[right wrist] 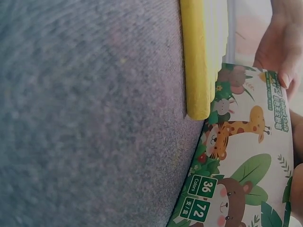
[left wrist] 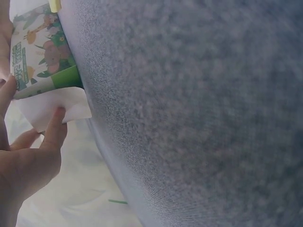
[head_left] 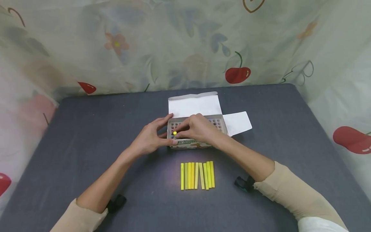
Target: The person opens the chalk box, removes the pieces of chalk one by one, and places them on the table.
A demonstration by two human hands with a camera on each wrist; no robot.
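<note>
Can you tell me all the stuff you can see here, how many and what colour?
Box: one, open, white flaps, animal pictures on its front, tray of round holes inside, middle of the table.
Yellow stick in the box: one, bright yellow, standing in a hole near the left end of the tray.
Row of yellow sticks: about nine, yellow, lying side by side in front of the box.
Table: one, dark grey.
Curtain: pale, with cherries and flowers, behind and beside the table.
Left hand: holds the box's left end.
Right hand: fingers on the tray beside the standing stick.
</note>
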